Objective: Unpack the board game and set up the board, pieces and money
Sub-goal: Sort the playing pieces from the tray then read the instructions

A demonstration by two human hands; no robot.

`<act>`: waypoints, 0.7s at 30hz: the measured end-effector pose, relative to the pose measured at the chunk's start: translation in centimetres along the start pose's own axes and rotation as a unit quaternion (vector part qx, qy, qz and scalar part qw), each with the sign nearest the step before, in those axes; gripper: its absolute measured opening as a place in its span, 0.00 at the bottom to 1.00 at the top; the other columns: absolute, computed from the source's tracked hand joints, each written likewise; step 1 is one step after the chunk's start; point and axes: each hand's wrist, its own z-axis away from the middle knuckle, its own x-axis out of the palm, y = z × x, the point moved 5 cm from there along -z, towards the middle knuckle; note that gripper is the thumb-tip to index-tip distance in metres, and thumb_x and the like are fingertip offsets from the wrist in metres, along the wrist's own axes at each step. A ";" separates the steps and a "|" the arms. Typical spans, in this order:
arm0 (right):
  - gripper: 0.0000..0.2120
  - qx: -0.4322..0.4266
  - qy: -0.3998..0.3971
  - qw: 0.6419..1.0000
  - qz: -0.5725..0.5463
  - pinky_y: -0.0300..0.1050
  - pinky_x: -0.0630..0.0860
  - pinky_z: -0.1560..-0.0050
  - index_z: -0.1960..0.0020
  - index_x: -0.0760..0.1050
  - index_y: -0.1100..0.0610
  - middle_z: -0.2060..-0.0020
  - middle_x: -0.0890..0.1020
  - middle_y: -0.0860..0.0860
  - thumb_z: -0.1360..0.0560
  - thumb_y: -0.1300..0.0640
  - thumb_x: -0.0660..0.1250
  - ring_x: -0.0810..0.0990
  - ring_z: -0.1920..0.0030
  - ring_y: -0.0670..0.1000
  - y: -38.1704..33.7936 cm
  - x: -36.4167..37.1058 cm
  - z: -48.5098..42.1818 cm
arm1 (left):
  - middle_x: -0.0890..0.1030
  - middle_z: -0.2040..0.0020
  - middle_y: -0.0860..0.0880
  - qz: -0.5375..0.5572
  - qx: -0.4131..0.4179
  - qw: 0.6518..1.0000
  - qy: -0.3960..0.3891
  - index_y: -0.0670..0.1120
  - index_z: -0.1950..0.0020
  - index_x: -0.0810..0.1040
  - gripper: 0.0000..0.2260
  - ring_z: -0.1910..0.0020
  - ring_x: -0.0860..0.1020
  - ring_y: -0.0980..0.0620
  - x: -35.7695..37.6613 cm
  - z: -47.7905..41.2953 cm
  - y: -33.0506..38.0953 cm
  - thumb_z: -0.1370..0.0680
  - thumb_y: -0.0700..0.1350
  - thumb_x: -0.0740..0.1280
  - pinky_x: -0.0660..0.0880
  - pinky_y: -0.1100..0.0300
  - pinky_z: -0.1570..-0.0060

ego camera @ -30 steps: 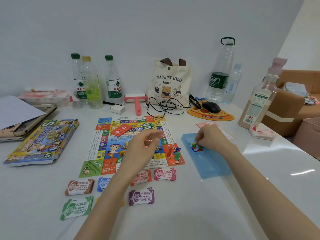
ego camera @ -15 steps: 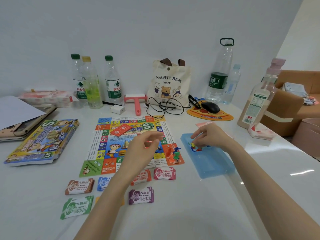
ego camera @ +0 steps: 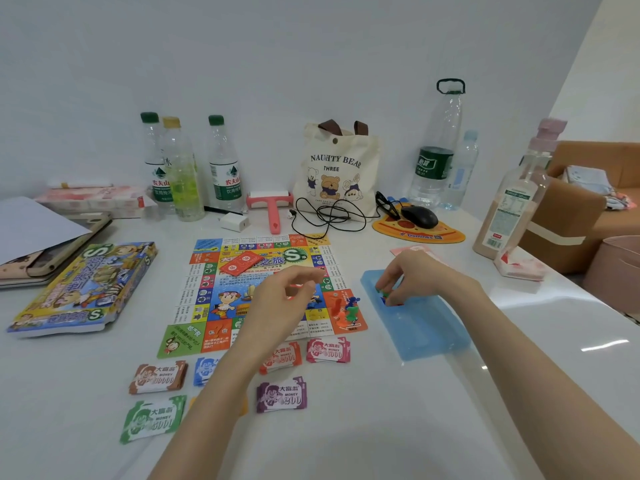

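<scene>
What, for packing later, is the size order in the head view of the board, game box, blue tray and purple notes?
1. board
2. game box
3. blue tray, somewhat smaller than the box; its far end is covered
4. purple notes, clearly smallest though nearest the camera

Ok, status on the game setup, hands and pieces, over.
Left hand curled above the board, hold unclear. Right hand pinching small pieces in the blue tray. Pawns on board corner, money stacks laid out. Nothing blocking the tray.
</scene>
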 end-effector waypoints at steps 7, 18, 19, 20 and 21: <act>0.09 0.009 -0.029 0.999 0.008 0.31 0.72 0.65 0.55 0.82 0.52 0.59 0.85 0.49 0.31 0.64 0.75 0.81 0.63 0.45 -1.1 0.4 0.4 | 0.80 0.48 0.61 0.006 0.006 1.000 0.024 0.55 0.47 0.80 0.10 0.48 0.77 0.64 -1.5 -0.3 0.1 0.20 0.41 0.63 0.72 0.71 0.51; 0.05 0.019 0.007 1.000 0.014 0.32 0.76 0.63 0.56 0.84 0.55 0.61 0.86 0.51 0.30 0.63 0.73 0.81 0.65 0.45 -1.4 0.5 0.5 | 0.80 0.50 0.63 0.025 -0.013 0.997 0.074 0.53 0.47 0.81 0.10 0.46 0.79 0.55 -3.7 -0.7 -0.9 0.20 0.39 0.63 0.76 0.54 0.43; 0.04 0.018 0.011 1.000 0.008 0.31 0.76 0.63 0.56 0.84 0.56 0.61 0.86 0.51 0.29 0.63 0.72 0.81 0.65 0.46 -1.3 0.6 0.5 | 0.80 0.49 0.63 0.024 -0.013 0.997 0.073 0.53 0.47 0.81 0.11 0.46 0.79 0.55 -3.7 -0.6 -1.0 0.20 0.39 0.63 0.76 0.54 0.43; 0.04 0.016 0.017 1.000 0.002 0.32 0.77 0.63 0.55 0.84 0.57 0.61 0.85 0.52 0.29 0.63 0.72 0.81 0.65 0.46 -1.3 0.6 0.5 | 0.80 0.49 0.62 0.024 -0.013 0.997 0.071 0.53 0.47 0.81 0.11 0.46 0.79 0.55 -3.7 -0.6 -1.0 0.20 0.39 0.63 0.76 0.54 0.43; 0.03 0.013 0.023 1.000 -0.005 0.34 0.78 0.62 0.56 0.84 0.58 0.62 0.86 0.53 0.29 0.63 0.72 0.82 0.65 0.47 -1.2 0.7 0.5 | 0.80 0.49 0.62 0.026 -0.012 0.997 0.070 0.53 0.47 0.81 0.11 0.46 0.79 0.55 -3.6 -0.6 -1.0 0.20 0.39 0.63 0.76 0.55 0.43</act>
